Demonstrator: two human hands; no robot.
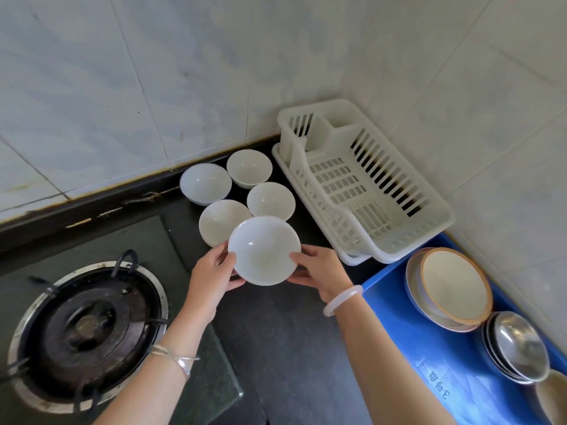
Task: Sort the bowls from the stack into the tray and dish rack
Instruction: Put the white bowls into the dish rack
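Tiled kitchen corner, dark worktop (291, 332). White bowl (264, 251): gripped at its rim between left hand (211, 271) and right hand (322, 271), above the worktop, near four loose white bowls (270, 200). Dish rack (429, 223): empty. Blue tray (399, 302): orange-rimmed bowls (454, 286), steel bowls (518, 345). Progress, judged: tray partly filled, rack unstarted.

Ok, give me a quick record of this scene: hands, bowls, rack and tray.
held: white bowl, gripped at its rim by left hand and right hand
counter: four white bowls, upright on black counter
rack: white dish rack, no dishes seen inside
tray: blue tray, holds orange-rimmed bowl stack and steel bowls
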